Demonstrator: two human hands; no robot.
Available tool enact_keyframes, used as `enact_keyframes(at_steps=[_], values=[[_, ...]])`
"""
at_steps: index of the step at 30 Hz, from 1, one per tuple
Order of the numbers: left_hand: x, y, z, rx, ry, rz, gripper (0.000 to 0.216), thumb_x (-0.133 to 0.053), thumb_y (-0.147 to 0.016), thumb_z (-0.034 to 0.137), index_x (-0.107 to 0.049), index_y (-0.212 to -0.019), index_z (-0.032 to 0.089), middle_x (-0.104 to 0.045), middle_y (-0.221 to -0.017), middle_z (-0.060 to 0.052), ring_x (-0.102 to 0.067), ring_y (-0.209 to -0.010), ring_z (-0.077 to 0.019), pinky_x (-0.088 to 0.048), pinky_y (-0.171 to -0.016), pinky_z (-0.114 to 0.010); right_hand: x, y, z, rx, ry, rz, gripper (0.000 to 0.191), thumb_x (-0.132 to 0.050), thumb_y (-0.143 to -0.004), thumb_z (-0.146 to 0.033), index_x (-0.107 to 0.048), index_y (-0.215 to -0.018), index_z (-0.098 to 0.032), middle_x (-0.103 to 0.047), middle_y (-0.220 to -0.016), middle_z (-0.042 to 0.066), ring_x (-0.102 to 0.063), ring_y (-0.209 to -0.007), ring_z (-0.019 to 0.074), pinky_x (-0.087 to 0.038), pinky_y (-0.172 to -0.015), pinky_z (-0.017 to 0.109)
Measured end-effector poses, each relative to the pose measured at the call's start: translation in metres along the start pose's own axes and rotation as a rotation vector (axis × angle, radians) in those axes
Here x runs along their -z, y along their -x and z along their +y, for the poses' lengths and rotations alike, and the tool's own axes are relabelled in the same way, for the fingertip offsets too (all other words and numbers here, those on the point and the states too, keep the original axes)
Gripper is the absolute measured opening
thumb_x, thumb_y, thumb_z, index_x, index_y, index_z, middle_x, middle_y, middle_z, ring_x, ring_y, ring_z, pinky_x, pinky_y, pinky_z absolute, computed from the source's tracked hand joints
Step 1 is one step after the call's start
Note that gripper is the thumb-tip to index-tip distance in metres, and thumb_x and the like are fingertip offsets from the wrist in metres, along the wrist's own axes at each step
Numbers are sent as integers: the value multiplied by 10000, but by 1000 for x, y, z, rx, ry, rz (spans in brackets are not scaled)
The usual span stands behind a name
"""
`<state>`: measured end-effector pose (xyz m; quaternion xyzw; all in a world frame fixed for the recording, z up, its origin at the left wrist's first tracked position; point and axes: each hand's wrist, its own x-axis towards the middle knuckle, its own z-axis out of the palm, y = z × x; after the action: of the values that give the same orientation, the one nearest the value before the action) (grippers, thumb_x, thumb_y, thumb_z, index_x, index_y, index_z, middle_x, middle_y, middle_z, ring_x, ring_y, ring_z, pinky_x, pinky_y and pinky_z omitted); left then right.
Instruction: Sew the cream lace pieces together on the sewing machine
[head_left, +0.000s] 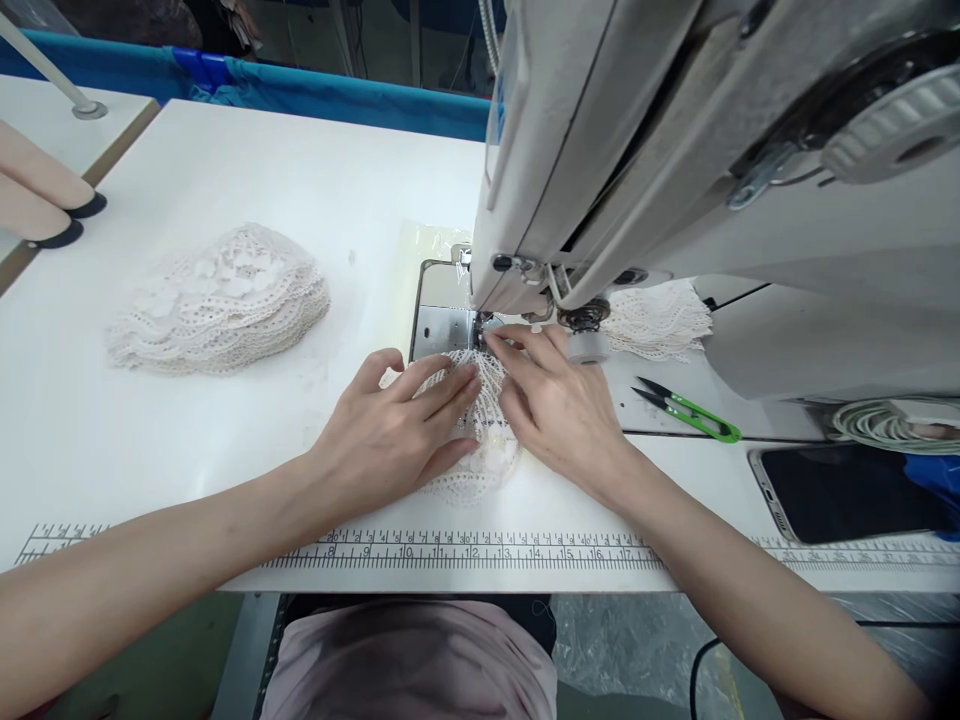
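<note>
A piece of white lace (480, 470) lies below the presser foot (478, 330) of a sewing machine (585, 140), its upper end at the metal needle plate (442, 325). My left hand (397, 425) rests flat on the lace from the left, fingers spread and thumb apart. On the other side, my right hand (555, 400) touches the lace's right edge, with its fingers stretched toward the foot and the thumb apart from them. The needle is hard to make out behind the machine head and my fingertips.
Stacked lace pieces (225, 300) lie on the left; more lace (660, 320) sits behind the machine head. Green thread snips (690, 410), a phone (840, 490) and a coiled cord (892, 425) are at right. A printed ruler (450, 550) runs along the front edge.
</note>
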<state>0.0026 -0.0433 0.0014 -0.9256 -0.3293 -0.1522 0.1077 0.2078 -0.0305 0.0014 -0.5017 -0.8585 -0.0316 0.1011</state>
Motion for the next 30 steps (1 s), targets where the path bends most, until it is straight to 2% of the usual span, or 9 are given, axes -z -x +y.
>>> enact_keyframes(at_steps=[3, 6, 9, 12, 14, 17, 30], values=[[0, 0, 0, 9, 23, -13, 348, -474, -1007, 359, -592, -1271, 165, -644, -1310, -44, -603, -1183, -233, -380, -901, -421, 1, 1, 6, -23, 185, 33, 408, -387, -926, -149, -605, -1264, -79, -647, -1189, 166, -540, -1065, 293, -364, -909, 445], [1, 0, 1, 17, 32, -24, 352, -447, -1016, 358, -586, -1275, 164, -638, -1318, -40, -600, -1190, -236, -370, -908, -425, 5, 2, 14, -66, 309, 69, 376, -401, -903, -120, -651, -1182, -92, -644, -1188, 168, -553, -1013, 291, -365, -836, 415], [1, 0, 1, 17, 30, -16, 348, -440, -1019, 356, -588, -1273, 168, -637, -1319, -32, -597, -1195, -234, -368, -911, -426, 11, 3, 16, -70, 328, 118, 354, -416, -874, -94, -712, -1064, -132, -694, -990, 117, -559, -805, 228, -326, -676, 342], [0, -1, 0, 14, 28, -9, 345, -452, -1016, 348, -591, -1275, 167, -636, -1319, -34, -598, -1191, -236, -373, -904, -426, 15, 6, 8, 30, 243, 153, 342, -436, -878, -102, -738, -1020, -176, -697, -836, 56, -516, -676, 173, -266, -591, 315], [-1, -2, 0, 12, 21, 2, 350, -466, -1010, 346, -594, -1276, 158, -640, -1313, -41, -604, -1179, -240, -378, -892, -424, 15, 8, 0, 98, 176, 135, 341, -442, -897, -131, -720, -1089, -180, -710, -913, 50, -543, -736, 173, -278, -594, 316], [-1, -3, -1, 13, 7, 14, 352, -463, -1011, 348, -599, -1274, 157, -645, -1304, -39, -604, -1173, -238, -381, -886, -417, 10, 10, -9, 122, 159, 66, 365, -440, -908, -150, -670, -1191, -139, -707, -1030, 74, -563, -861, 199, -307, -634, 329], [-3, -8, -1, 72, 10, 4, 339, -475, -1001, 353, -619, -1267, 200, -653, -1291, -56, -588, -1206, -261, -399, -900, -440, 6, 7, -8, 75, 187, 17, 392, -401, -926, -134, -626, -1245, -94, -694, -998, 107, -541, -894, 236, -316, -655, 362]])
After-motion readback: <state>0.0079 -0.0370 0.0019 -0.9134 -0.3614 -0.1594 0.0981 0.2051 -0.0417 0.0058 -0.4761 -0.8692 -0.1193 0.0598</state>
